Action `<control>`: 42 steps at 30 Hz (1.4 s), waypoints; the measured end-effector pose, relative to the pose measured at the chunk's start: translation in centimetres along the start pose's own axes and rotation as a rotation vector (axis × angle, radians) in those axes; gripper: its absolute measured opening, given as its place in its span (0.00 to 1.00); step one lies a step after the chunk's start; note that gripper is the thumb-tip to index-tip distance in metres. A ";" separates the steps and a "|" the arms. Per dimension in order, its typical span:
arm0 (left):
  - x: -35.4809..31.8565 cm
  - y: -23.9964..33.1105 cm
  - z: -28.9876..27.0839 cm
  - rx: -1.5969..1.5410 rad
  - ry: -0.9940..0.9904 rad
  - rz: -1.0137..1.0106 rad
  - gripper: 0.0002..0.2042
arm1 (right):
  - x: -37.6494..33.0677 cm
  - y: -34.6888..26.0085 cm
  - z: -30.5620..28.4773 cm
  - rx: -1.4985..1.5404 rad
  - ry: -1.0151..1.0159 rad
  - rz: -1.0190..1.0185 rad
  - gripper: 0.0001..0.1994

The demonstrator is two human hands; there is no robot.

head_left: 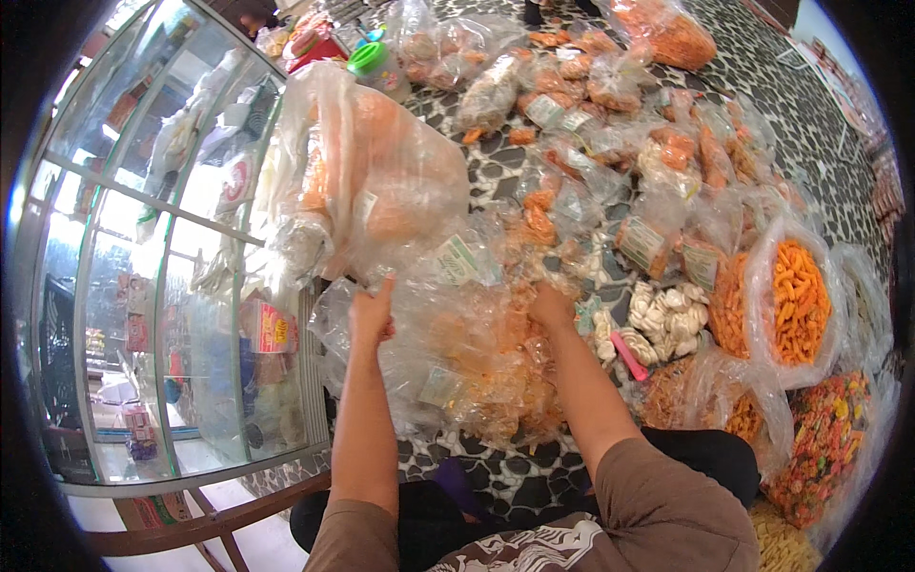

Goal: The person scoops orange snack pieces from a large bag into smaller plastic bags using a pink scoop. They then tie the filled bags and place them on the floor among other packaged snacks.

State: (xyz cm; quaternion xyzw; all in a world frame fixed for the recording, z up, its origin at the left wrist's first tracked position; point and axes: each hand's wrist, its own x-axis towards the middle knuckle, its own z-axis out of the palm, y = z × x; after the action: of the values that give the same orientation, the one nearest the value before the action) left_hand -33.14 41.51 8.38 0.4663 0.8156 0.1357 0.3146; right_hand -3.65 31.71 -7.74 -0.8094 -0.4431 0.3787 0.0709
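1. The left hand (370, 315) closed its grip on the clear plastic sack (448, 353) lying on the floor; the right hand (550, 305) was buried in it, its grip hidden.
2. The sack looked partly filled with small packets.
3. Beyond the sack, many snack packets (610, 124) lay unbagged.
4. Left of the sack stood a glass cabinet (172, 286).

Snack bags spread across a pebble-patterned floor beside a glass display cabinet.

To your left stands a glass display cabinet (162, 286) with shelves of small boxed goods. To your right, an open clear bag of orange stick snacks (799, 300) sits near a heap of white twisted crackers (664, 315), with a pink tool (629, 357) lying just beside them. A bag of mixed coloured sweets (827, 434) lies at the lower right. Farther off, a green-lidded jar (375, 61) stands on the floor (496, 172).
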 end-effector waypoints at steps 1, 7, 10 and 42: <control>0.3 -0.3 0.3 -0.067 -0.110 -0.047 0.24 | -0.2 -0.4 0.8 0.015 0.057 0.061 0.25; -1.4 1.3 0.6 -0.544 -0.374 0.126 0.19 | -0.7 1.8 3.1 0.092 0.180 0.049 0.20; -4.7 6.2 -0.9 -0.619 -0.468 0.354 0.22 | -0.3 4.4 1.2 0.224 0.269 0.021 0.17; -2.1 -2.8 -6.0 0.279 0.183 0.978 0.31 | -4.0 -1.5 -9.1 0.837 0.491 -0.287 0.15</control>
State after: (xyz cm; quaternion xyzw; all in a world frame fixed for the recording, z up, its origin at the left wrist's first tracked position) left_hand -38.14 38.71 12.36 0.8168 0.5367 0.1972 0.0764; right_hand 0.29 31.54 1.54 -0.7078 -0.3302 0.3088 0.5428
